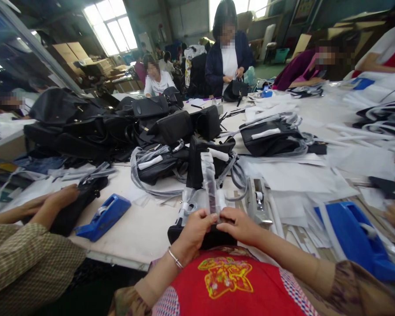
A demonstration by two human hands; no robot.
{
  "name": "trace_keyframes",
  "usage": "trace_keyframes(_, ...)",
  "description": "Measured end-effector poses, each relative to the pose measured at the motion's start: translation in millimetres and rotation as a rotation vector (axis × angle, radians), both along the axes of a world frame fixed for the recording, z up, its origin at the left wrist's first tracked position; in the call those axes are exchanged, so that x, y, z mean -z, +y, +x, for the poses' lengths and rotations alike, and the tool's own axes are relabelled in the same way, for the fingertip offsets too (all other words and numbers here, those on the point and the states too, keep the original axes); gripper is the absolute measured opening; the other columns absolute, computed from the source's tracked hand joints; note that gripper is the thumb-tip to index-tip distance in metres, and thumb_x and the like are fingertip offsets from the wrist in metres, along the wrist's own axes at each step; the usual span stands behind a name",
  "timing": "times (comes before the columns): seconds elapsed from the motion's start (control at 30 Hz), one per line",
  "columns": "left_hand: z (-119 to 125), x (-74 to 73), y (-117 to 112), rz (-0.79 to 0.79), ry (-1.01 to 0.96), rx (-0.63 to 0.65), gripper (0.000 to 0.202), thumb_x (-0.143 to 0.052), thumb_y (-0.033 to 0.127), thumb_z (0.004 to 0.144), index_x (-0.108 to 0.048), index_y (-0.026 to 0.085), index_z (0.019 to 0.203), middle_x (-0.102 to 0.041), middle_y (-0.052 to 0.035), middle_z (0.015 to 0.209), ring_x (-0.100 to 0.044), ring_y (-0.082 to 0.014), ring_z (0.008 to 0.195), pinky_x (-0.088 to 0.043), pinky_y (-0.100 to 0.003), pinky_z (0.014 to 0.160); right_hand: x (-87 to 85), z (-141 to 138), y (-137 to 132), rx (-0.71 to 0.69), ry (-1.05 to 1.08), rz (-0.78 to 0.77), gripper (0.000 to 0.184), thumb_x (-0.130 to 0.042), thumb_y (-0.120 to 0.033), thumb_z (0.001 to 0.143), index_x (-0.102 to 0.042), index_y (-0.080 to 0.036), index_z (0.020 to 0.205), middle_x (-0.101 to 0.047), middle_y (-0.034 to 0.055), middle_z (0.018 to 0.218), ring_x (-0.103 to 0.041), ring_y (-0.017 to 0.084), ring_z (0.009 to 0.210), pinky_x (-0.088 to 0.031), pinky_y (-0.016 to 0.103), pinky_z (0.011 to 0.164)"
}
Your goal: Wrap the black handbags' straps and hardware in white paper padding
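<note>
A black bag (pixel 176 233) lies in front of me at the table's edge, against my red apron. My left hand (pixel 197 229) is closed in a pinch on the lower end of a strap wrapped in clear plastic (pixel 208 173). My right hand (pixel 239 224) pinches the same strap from the other side, its fingertips almost meeting the left ones. The strap's wrapped upper part stands up over the bag. Just beyond, another black bag (pixel 195 169) stands with a white-wrapped handle (pixel 218 154). What lies under my fingers is partly hidden.
A grey tape dispenser (pixel 259 199) stands right of my hands. Blue tape dispensers lie left (pixel 103 216) and right (pixel 352 235). Black bags (pixel 85 123) are heaped at the back left. White sheets (pixel 303 180) cover the right side. At left, a co-worker's hands (pixel 61 199) hold a black bag.
</note>
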State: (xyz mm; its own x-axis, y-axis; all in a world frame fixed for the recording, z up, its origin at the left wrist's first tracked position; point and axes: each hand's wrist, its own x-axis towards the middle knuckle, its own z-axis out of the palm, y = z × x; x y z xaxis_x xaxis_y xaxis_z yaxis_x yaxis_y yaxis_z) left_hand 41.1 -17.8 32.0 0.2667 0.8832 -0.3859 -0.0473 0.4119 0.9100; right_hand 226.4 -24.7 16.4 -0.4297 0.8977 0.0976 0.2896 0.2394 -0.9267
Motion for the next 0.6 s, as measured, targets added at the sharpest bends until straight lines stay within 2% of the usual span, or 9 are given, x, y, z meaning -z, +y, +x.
trace_keyframes(0.07, 0.9, -0.4, -3.5, 0.257, 0.272, 0.022, 0.029, -0.074, 0.032, 0.075, -0.054, 0.015, 0.061, -0.044, 0.004, 0.058, -0.037, -0.0083, 0.056, -0.028, -0.023, 0.055, -4.9, -1.2, 0.9, 0.027, 0.256, -0.414, 0.042, -0.06, -0.059, 0.081, -0.054, -0.017, 0.075, -0.043, -0.0036, 0.063, -0.031, 0.008, 0.05, -0.024, 0.022, 0.046)
trace_keyframes(0.13, 2.5, -0.1, -6.9, 0.48, 0.459, 0.046, 0.03, -0.072, 0.026, 0.076, -0.053, 0.015, 0.056, -0.043, 0.0034, 0.059, -0.04, -0.0096, 0.06, -0.03, -0.025, 0.06, -8.1, -6.1, 2.5, 0.101, 0.41, -0.688, 0.049, -0.067, -0.064, 0.072, -0.055, -0.017, 0.077, -0.038, -0.007, 0.057, -0.021, 0.005, 0.045, -0.015, 0.021, 0.042)
trace_keyframes(0.17, 3.1, 0.5, -8.2, 0.563, 0.508, 0.054, 0.03, -0.071, 0.025, 0.077, -0.052, 0.016, 0.055, -0.043, 0.0033, 0.06, -0.04, -0.01, 0.061, -0.03, -0.025, 0.061, -8.7, -9.3, 3.5, 0.158, 0.432, -0.747, 0.049, -0.072, -0.062, 0.067, -0.055, -0.017, 0.075, -0.036, -0.0082, 0.053, -0.02, 0.005, 0.044, -0.012, 0.021, 0.041)
trace_keyframes(0.23, 2.9, 2.1, -9.9, 0.645, 0.541, 0.047, 0.031, -0.069, 0.024, 0.079, -0.051, 0.016, 0.055, -0.042, 0.0028, 0.061, -0.041, -0.0107, 0.063, -0.03, -0.026, 0.063, -8.3, -15.5, 5.4, 0.254, 0.404, -0.746, 0.043, -0.077, -0.054, 0.063, -0.055, -0.017, 0.07, -0.033, -0.009, 0.048, -0.023, 0.006, 0.043, -0.013, 0.022, 0.041)
trace_keyframes(0.3, -0.5, 3.7, -9.7, 0.586, 0.486, 0.065, 0.03, -0.071, 0.025, 0.077, -0.052, 0.016, 0.055, -0.044, 0.002, 0.063, -0.042, -0.011, 0.064, -0.031, -0.025, 0.063, -6.7, -19.0, 6.4, 0.28, 0.345, -0.64, 0.036, -0.073, -0.048, 0.068, -0.055, -0.016, 0.065, -0.038, -0.0068, 0.049, -0.03, 0.007, 0.045, -0.02, 0.022, 0.044)
trace_keyframes(0.33, -3.3, 4.4, -9.1, 0.492, 0.405, 0.095, 0.029, -0.072, 0.028, 0.076, -0.055, 0.016, 0.058, -0.045, 0.0018, 0.063, -0.042, -0.0108, 0.063, -0.031, -0.025, 0.061, -5.6, -19.4, 6.2, 0.263, 0.297, -0.551, 0.033, -0.07, -0.045, 0.071, -0.055, -0.016, 0.063, -0.041, -0.0053, 0.051, -0.034, 0.008, 0.048, -0.024, 0.022, 0.046)
trace_keyframes(0.43, -12.7, 5.8, -5.7, 0.046, -0.049, 0.148, 0.035, -0.075, 0.045, 0.074, -0.057, 0.015, 0.069, -0.042, 0.0044, 0.059, -0.035, -0.007, 0.053, -0.027, -0.021, 0.052, -2.0, -16.7, 3.4, 0.159, 0.036, -0.144, 0.027, -0.062, -0.032, 0.08, -0.054, -0.016, 0.06, -0.048, -0.0019, 0.059, -0.045, 0.012, 0.06, -0.032, 0.024, 0.057)
trace_keyframes(0.5, -16.1, 6.4, -3.4, -0.215, -0.339, 0.082, 0.042, -0.079, 0.048, 0.07, -0.052, 0.015, 0.071, -0.036, 0.0078, 0.058, -0.026, -0.0037, 0.048, -0.021, -0.017, 0.047, 1.1, -14.5, 0.7, 0.076, -0.167, 0.166, 0.024, -0.055, -0.024, 0.086, -0.056, -0.016, 0.064, -0.051, 0.0003, 0.064, -0.046, 0.013, 0.065, -0.032, 0.026, 0.061)
trace_keyframes(0.6, -14.0, 7.2, -1.0, -0.384, -0.499, -0.026, 0.044, -0.085, 0.035, 0.065, -0.046, 0.017, 0.071, -0.031, 0.0104, 0.056, -0.022, -0.0022, 0.047, -0.018, -0.015, 0.046, 5.4, -12.5, -2.3, -0.043, -0.379, 0.51, 0.021, -0.045, -0.015, 0.09, -0.062, -0.015, 0.078, -0.056, 0.0044, 0.073, -0.046, 0.014, 0.067, -0.031, 0.028, 0.062)
